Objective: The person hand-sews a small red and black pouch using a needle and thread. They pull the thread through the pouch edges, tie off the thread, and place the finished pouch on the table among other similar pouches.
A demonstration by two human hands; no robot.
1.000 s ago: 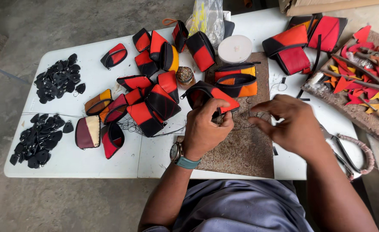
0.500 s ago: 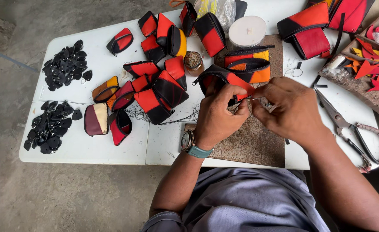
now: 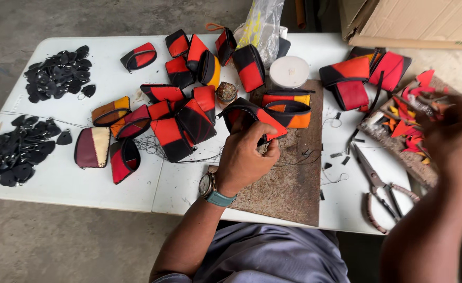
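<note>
At the middle of the frame our left hand (image 3: 246,157) holds a red-and-black pouch (image 3: 252,118) by its lower edge, fingers clamped on it above the brown mat (image 3: 288,178). The pouch mouth gapes open toward the upper left. Our right hand (image 3: 451,131) is far off at the right edge, blurred, over the tray of red and orange scraps (image 3: 404,126); we cannot tell whether its fingers are together or apart, nor whether they hold anything.

We judge the step in hand to be fetching a small piece from the scraps while the pouch waits, gripped, for fitting or finishing. The next move, as we read it, calls for bringing the right hand to the pouch at the centre without the left loosening, and for a fine pinch, since the scraps are small and thin. The pouch looks soft and will fold if held too lightly.

Around it: finished pouches (image 3: 178,110) crowd the upper middle of the white table (image 3: 84,183), with more at the upper right. Two heaps of black pieces (image 3: 58,73) lie at the left. A round white tub (image 3: 289,72) sits above the mat, with a small brown pot (image 3: 227,92) to its left. Pliers (image 3: 380,188) lie at the lower right, near the tray. Loose thread trails across the mat and table.
</note>
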